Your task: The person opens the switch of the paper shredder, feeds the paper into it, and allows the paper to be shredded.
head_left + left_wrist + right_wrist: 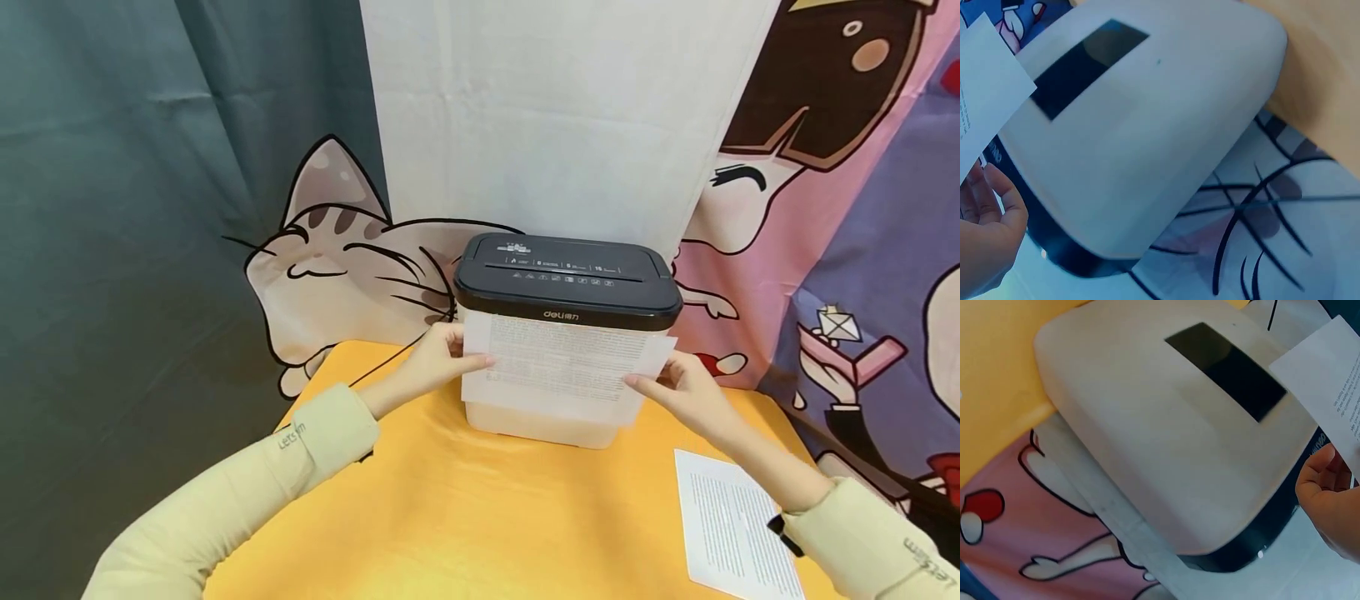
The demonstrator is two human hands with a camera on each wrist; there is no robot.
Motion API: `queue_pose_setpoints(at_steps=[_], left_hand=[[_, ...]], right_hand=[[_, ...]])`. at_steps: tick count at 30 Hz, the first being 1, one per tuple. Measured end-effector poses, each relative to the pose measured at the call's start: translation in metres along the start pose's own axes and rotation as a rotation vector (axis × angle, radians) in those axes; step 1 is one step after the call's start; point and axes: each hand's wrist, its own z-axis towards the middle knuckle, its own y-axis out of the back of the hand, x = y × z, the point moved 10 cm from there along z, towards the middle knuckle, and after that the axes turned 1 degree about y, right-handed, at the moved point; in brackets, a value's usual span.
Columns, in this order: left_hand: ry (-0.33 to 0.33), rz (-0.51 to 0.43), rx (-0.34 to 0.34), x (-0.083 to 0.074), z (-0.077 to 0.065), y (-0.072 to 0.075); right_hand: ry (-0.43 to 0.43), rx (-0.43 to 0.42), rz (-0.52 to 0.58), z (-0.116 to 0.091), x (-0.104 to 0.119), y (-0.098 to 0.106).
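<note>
A printed sheet of paper (558, 371) is held up in front of a paper shredder (562, 279) with a black top and a pale bin. My left hand (442, 354) pinches the sheet's left edge, thumb on the near face. At the right edge, my right hand (671, 383) grips it the same way. The sheet's upper edge lies just under the shredder's front rim and hides much of the bin. In the left wrist view the left hand (991, 209) bends its fingers behind the paper (988, 87). The right wrist view shows the right hand (1332, 494) at the paper's edge.
Another printed sheet (731, 525) lies on the yellow tabletop (450, 517), under the right forearm. Cartoon-printed curtains (525, 108) hang behind the shredder. A dark window (1229, 369) shows on the bin's front in the right wrist view.
</note>
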Motion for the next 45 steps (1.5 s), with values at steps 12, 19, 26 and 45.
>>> queue_pose_setpoints(at_steps=[12,19,26,45], left_hand=[[-0.001,0.090,0.004,-0.039,0.017,0.021],[-0.035,0.101,0.022,-0.064,0.043,0.043],[-0.127,0.156,-0.025,-0.085,0.064,0.064],[-0.130,0.210,-0.230,-0.099,0.116,0.092]], right_hand=[[0.011,0.007,-0.032,0.020,0.028,0.025],[0.102,-0.053,-0.092,0.042,0.054,0.047],[0.073,-0.082,-0.096,0.064,0.064,0.069],[0.061,-0.309,-0.313,0.116,0.055,0.111]])
